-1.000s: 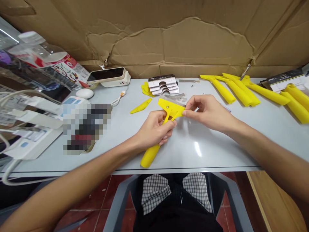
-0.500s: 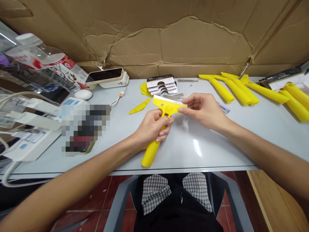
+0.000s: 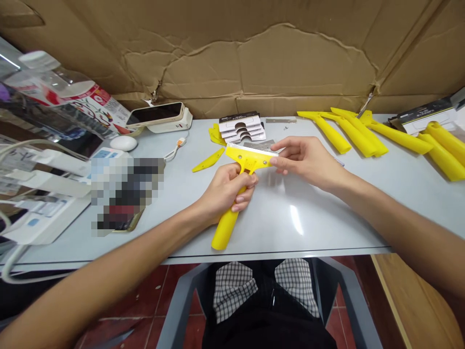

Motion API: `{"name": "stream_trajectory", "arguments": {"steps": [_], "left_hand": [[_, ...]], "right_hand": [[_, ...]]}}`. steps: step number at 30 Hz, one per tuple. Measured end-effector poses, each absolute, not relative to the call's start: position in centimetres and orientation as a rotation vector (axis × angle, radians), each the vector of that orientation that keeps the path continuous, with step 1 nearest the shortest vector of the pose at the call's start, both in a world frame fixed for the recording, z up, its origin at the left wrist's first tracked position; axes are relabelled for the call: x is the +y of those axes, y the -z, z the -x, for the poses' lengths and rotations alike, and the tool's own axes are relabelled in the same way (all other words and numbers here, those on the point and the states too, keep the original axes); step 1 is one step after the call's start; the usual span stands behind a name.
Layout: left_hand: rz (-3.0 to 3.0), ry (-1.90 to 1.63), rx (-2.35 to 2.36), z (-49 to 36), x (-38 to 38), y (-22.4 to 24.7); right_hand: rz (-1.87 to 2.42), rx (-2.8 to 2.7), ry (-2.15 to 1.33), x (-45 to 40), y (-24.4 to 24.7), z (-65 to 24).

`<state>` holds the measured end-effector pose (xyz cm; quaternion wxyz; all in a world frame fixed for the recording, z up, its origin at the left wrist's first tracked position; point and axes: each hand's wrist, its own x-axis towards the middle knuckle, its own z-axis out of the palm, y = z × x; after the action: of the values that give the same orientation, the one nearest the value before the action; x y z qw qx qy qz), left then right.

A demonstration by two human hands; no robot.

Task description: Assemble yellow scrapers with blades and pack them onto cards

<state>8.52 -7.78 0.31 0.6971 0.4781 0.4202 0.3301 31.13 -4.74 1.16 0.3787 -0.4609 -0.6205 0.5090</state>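
Yellow plastic scraper (image 3: 247, 157) with thin metal blade along top edge, held above pale grey table (image 3: 290, 220). Handle firmly grasped in left hand (image 3: 225, 191); right end of head pinched by right hand (image 3: 308, 162). Just behind, stack of white cards (image 3: 241, 128); farther right, loose yellow handles (image 3: 345, 135).

Yellow plastic scraper (image 3: 247, 157), steel blade (image 3: 254, 150) along its wide head (image 3: 240, 154), handle (image 3: 225, 230) slanting downward
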Motion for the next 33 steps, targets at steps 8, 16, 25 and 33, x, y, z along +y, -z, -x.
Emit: {"name": "stream_trajectory", "arguments": {"steps": [8,16,25,33], "left_hand": [[-1.060,-0.757,0.946,-8.3,-7.7,-0.2],[-1.040,-0.760,0.967,-8.2,-7.3,0.0],[-1.030,-0.785,0.994,-8.2,-7.3,0.1],[-1.021,-0.838,1.034,-8.3,-7.4,-0.2]], "right_hand": [[1.274,-1.711,-0.956,-3.6,-3.3,-33.5],[1.817,-2.443,-0.102,-1.0,-3.8,-40.6],[2.002,-2.523,-0.202,0.6,-2.1,-41.1],[1.408,-2.503,-0.204,-1.9,-5.2,-38.9]]}}
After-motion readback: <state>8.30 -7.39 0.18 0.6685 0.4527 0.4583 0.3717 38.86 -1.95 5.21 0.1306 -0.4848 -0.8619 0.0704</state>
